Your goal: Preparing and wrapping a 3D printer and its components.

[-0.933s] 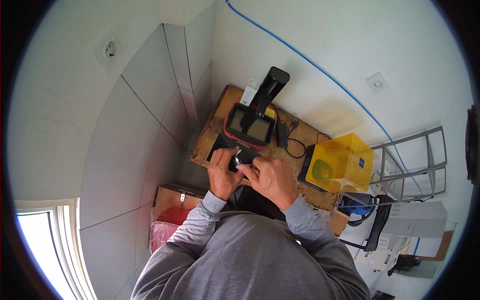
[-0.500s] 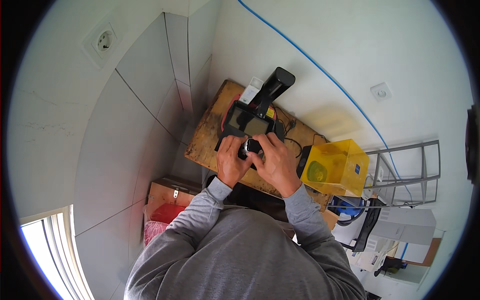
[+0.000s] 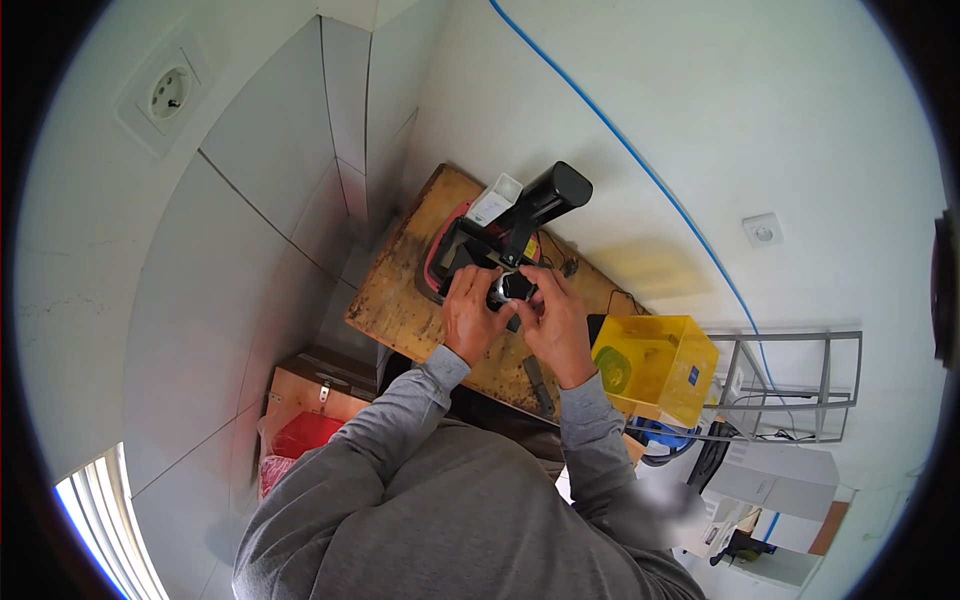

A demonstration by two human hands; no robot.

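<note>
A small round piece (image 3: 517,287), black with a silvery edge, is pinched between my two hands. My left hand (image 3: 472,315) grips it from the left with bent fingers. My right hand (image 3: 557,322) closes on its other side, thumb below and fingers above. What exactly the piece is, I cannot make out. Just beyond my fingers stands a black device with a thick upright column (image 3: 555,192) on a wooden table (image 3: 395,300). My hands hide part of its base. Behind the device, a small white box (image 3: 495,200) leans beside the column.
A transparent yellow bin (image 3: 682,365) stands right of my right hand, a green round thing (image 3: 612,370) showing through it. A dark flat bar (image 3: 538,385) lies by my right wrist. Thin cables run behind the device. An open wooden box (image 3: 310,400) sits at the lower left.
My view has shifted, and both hands with the piece now cover the front of the device, closer to its column. The dark bar by my right wrist has come into sight.
</note>
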